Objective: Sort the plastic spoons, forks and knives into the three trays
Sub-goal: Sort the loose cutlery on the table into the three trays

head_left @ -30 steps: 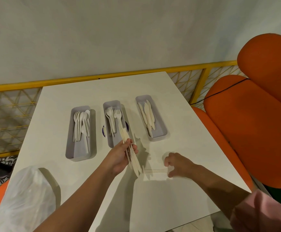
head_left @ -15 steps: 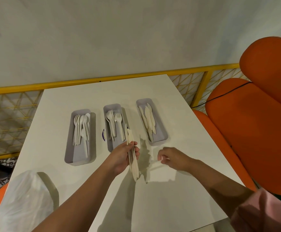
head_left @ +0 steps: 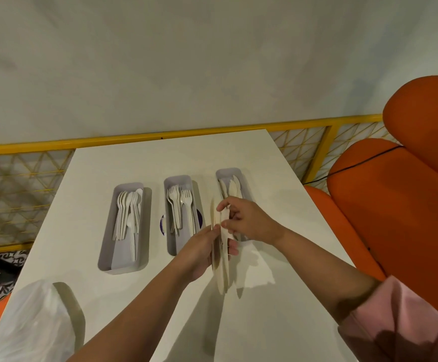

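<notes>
Three grey trays sit side by side. The middle tray [head_left: 172, 246] holds white plastic forks [head_left: 182, 211], tines away from the person. Left of it, the left tray [head_left: 105, 254] holds white spoons [head_left: 128, 215]. Right of it, the right tray [head_left: 244, 184] holds white knives [head_left: 232, 189]. A bundle of white cutlery [head_left: 222, 259] is held upright just right of the middle tray's near end.

A white table [head_left: 238, 158] stands against a yellow mesh railing [head_left: 24, 189], orange cushioned seats [head_left: 400, 205] alongside
</notes>
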